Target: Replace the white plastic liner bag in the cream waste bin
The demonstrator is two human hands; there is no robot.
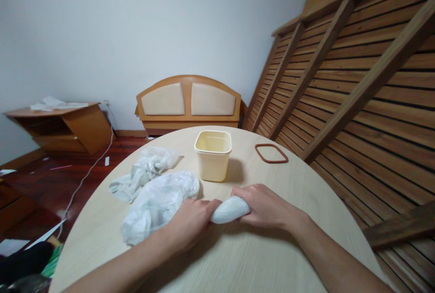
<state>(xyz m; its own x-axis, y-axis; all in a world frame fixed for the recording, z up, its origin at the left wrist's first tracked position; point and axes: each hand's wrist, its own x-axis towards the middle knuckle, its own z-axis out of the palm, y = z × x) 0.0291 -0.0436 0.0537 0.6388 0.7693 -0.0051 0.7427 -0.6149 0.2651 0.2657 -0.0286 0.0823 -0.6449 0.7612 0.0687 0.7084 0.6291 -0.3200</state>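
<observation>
Count, table top: 1 bin, 1 ring, 2 loose bags; 1 bundle in hand. Hands: 2, apart from each other, both gripping the same item. Left hand (193,220) clamped round the left end, right hand (263,207) round the right end of a whitish, twisted roll of thin plastic film (231,210). Roll lies in front of the bin, middle exposed between the fists, surface smooth and bulging. Whether it touches the table: cannot tell.

Bin: pale yellow plastic bin with rounded-square mouth (213,164), upright, walls tapering downward, thin rim. Ring: reddish-brown rounded-square ring (277,162), lying flat right of the bin, near the far right edge.

Bags: near crumpled white plastic bag (166,200), beside the left hand, contact unclear; far crumpled white plastic bag (146,170), just behind it. Both wrinkled, semi-translucent.

Support: round pale wood-grain table (316,211), curved edge. Open room: between bin and ring, and right of the right forearm. Left side is taken up by the bags.
</observation>
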